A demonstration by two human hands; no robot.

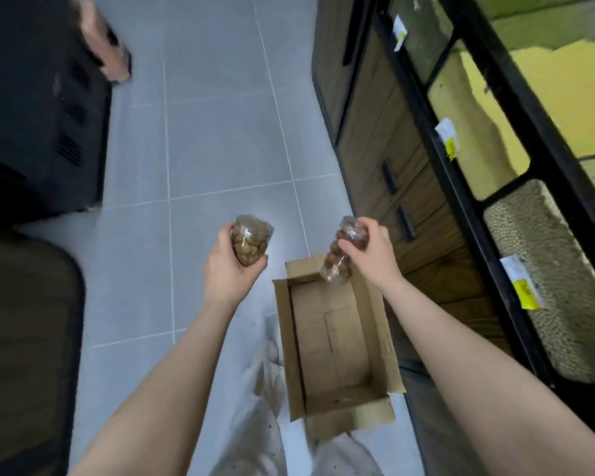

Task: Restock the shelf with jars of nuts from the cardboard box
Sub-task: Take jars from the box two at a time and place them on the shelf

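Note:
My left hand point(225, 269) grips a clear jar of pale brown nuts point(250, 240) from below, lid end pointing away from me. My right hand point(370, 250) holds a second clear jar of darker reddish-brown nuts point(340, 255) near its lid, the jar tilted with its base down over the box. The open cardboard box point(337, 341) lies on the grey tiled floor below my hands, and I see nothing inside it. The black-framed shelf point(516, 173) with glass-fronted bins and yellow price tags runs along the right.
A wooden cabinet with black handles point(389, 176) stands under the shelf at right. A dark cabinet point(38, 108) and a dark rounded object point(24, 338) are at the left. Another person's foot in a sandal point(107, 46) is at top left. My light trousers point(272, 424) show below.

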